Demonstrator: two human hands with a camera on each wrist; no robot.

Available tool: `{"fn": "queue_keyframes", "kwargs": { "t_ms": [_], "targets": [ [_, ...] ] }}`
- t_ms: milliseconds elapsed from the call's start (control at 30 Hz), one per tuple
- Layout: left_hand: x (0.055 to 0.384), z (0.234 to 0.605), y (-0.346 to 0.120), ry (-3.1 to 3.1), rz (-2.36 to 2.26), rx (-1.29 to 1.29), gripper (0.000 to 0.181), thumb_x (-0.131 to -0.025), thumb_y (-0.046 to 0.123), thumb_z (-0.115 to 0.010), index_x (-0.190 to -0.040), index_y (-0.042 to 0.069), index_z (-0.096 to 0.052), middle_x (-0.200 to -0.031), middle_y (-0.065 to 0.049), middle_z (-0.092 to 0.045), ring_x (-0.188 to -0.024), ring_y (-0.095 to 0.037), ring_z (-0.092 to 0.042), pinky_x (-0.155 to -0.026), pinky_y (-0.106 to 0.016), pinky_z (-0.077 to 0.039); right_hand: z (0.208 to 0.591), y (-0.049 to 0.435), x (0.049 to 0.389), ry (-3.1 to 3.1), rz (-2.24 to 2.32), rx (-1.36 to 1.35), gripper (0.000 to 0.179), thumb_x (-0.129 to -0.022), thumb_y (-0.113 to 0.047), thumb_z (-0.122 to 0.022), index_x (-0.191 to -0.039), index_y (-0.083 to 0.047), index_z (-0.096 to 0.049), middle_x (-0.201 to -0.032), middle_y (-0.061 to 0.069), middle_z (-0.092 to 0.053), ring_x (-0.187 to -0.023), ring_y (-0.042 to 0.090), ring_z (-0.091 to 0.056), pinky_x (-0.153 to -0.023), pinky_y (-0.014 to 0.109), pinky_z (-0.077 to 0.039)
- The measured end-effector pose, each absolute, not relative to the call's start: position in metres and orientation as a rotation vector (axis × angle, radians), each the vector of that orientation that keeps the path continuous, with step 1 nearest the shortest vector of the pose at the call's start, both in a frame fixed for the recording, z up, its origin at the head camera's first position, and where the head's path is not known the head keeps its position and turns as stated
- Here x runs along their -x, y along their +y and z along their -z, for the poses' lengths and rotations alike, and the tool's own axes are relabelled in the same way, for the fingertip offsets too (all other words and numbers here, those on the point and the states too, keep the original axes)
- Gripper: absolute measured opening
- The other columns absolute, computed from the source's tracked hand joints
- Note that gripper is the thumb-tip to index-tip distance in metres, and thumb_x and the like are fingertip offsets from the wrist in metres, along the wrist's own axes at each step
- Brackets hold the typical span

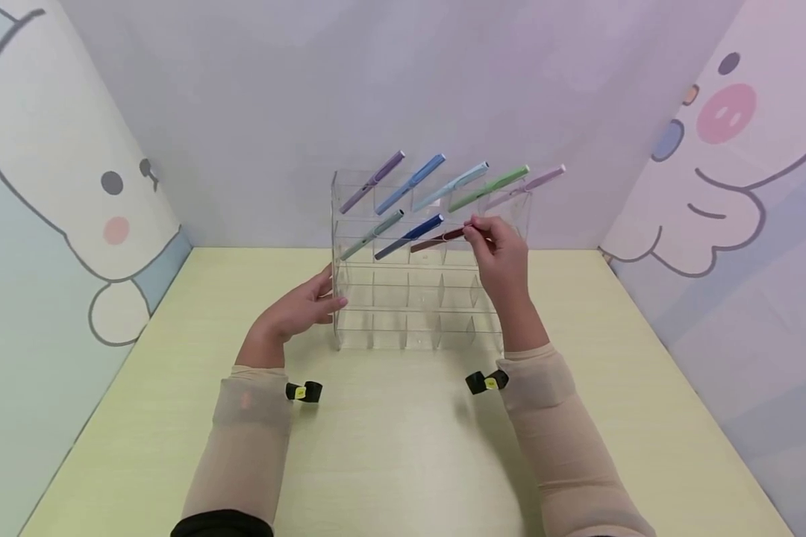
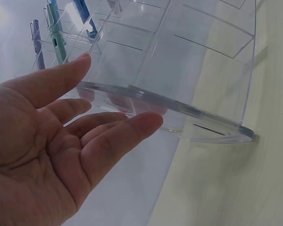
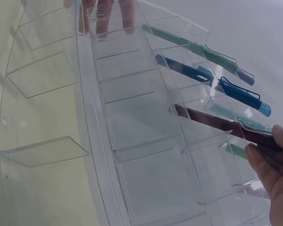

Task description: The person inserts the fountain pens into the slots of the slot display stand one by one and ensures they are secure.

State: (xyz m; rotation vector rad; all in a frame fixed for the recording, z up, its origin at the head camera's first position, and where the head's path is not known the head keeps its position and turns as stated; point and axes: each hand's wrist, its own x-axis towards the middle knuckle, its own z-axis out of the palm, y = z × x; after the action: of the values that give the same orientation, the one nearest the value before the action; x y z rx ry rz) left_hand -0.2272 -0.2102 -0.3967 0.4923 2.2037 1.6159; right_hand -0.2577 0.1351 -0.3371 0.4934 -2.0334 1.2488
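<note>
A clear acrylic pen rack stands upright on the table, with pens slanting out of its two upper rows. My right hand pinches the cap end of a dark red pen, whose lower end lies in a second-row compartment. To its left in that row are a dark blue pen and a grey-green pen. My left hand is at the rack's left side panel, fingers loosely bent and partly behind it. Its thumb stands apart from the fingers.
The top row holds a purple pen, a blue pen, a light blue pen, a green pen and a lilac pen. Lower rows show clear dividers. Cartoon-printed walls surround the pale yellow table.
</note>
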Motion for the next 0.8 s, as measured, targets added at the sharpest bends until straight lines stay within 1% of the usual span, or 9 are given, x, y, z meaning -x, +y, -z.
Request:
{"fn": "queue_keyframes", "kwargs": {
  "t_ms": [100, 267, 367, 467, 633, 700, 800],
  "targets": [
    [0.227, 0.397, -0.211, 2.215, -1.597, -0.480, 0.073, -0.103, 0.024, -0.052, -0.150, 0.058, -0.007, -0.162, -0.002, -0.022, -0.137, -0.037, -0.043, -0.106, -0.055, -0.043, 0.338, 0.134, 0.257, -2.047, -1.219, -0.506, 0.024, -0.094, -0.020, -0.068, -0.106, 0.000, -0.070, -0.107, 0.013, -0.071, -0.095, 0.020, -0.069, -0.080, 0.015, -0.055],
    [0.228, 0.399, -0.211, 2.207, -1.609, -0.475, 0.073, -0.103, 0.020, -0.052, -0.150, 0.057, -0.008, -0.162, -0.002, -0.024, -0.138, -0.039, -0.042, -0.105, -0.055, -0.043, 0.341, 0.135, 0.258, -2.090, -1.240, -0.526, 0.029, -0.095, -0.018, -0.066, -0.119, -0.001, -0.064, -0.109, 0.013, -0.069, -0.099, 0.021, -0.068, -0.085, 0.019, -0.055],
    [0.228, 0.401, -0.211, 2.203, -1.619, -0.465, 0.075, -0.102, 0.021, -0.054, -0.150, 0.057, -0.009, -0.162, -0.002, -0.025, -0.138, -0.039, -0.042, -0.105, -0.054, -0.044, 0.344, 0.137, 0.257, -2.095, -1.294, -0.558, 0.037, -0.094, -0.015, -0.066, -0.130, -0.005, -0.059, -0.116, 0.012, -0.066, -0.105, 0.022, -0.066, -0.091, 0.021, -0.053],
    [0.229, 0.402, -0.211, 2.206, -1.621, -0.455, 0.076, -0.101, 0.022, -0.057, -0.150, 0.056, -0.010, -0.161, -0.004, -0.027, -0.137, -0.038, -0.044, -0.105, -0.052, -0.045, 0.348, 0.137, 0.253, -2.069, -1.324, -0.599, 0.044, -0.094, -0.012, -0.066, -0.137, -0.007, -0.054, -0.125, 0.011, -0.063, -0.112, 0.023, -0.064, -0.098, 0.025, -0.051],
    [0.228, 0.400, -0.211, 2.225, -1.616, -0.450, 0.075, -0.100, 0.025, -0.058, -0.151, 0.055, -0.012, -0.160, -0.002, -0.030, -0.135, -0.034, -0.047, -0.104, -0.053, -0.045, 0.355, 0.138, 0.248, -2.024, -1.323, -0.640, 0.048, -0.094, -0.009, -0.065, -0.140, -0.005, -0.050, -0.135, 0.011, -0.058, -0.124, 0.023, -0.058, -0.104, 0.031, -0.047],
    [0.227, 0.398, -0.211, 2.225, -1.622, -0.462, 0.074, -0.100, 0.027, -0.058, -0.152, 0.053, -0.012, -0.160, 0.000, -0.029, -0.136, -0.034, -0.046, -0.104, -0.054, -0.045, 0.358, 0.139, 0.246, -2.014, -1.342, -0.646, 0.049, -0.095, -0.008, -0.064, -0.141, -0.005, -0.050, -0.137, 0.012, -0.057, -0.127, 0.022, -0.056, -0.106, 0.033, -0.046],
    [0.225, 0.396, -0.211, 2.215, -1.651, -0.479, 0.075, -0.099, 0.031, -0.059, -0.153, 0.051, -0.011, -0.162, 0.002, -0.023, -0.140, -0.033, -0.040, -0.105, -0.057, -0.043, 0.363, 0.138, 0.243, -2.006, -1.340, -0.638, 0.049, -0.094, -0.006, -0.064, -0.141, -0.006, -0.050, -0.139, 0.011, -0.055, -0.128, 0.022, -0.055, -0.106, 0.035, -0.046]
  ]
}}
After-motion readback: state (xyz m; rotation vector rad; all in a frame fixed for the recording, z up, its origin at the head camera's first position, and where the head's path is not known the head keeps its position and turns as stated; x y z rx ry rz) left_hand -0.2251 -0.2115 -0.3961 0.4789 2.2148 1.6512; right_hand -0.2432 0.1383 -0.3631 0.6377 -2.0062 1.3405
